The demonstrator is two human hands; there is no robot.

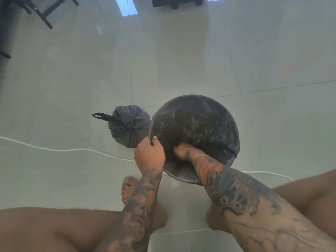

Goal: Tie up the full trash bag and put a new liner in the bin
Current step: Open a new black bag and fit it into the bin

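Observation:
A round dark bin (pixel 234 122) stands on the tiled floor, lined with a black plastic liner (pixel 196 122) that covers its inside. My left hand (pixel 150 153) grips the bin's near-left rim, fingers curled over the edge and the liner. My right hand (pixel 181 149) reaches down inside the bin against the liner; its fingers are mostly hidden, so whether it grips the plastic is unclear. Just left of the bin sits the tied full trash bag (pixel 129 128), knotted at the top with a loose handle loop (pixel 101 116) sticking out to the left.
A white cable (pixel 60 149) runs across the floor behind the bag and bin. My bare knees and a foot (pixel 128 188) are close below the bin. Black chair legs (pixel 41 13) stand far left, and a dark piece of furniture (pixel 181 1) at the top.

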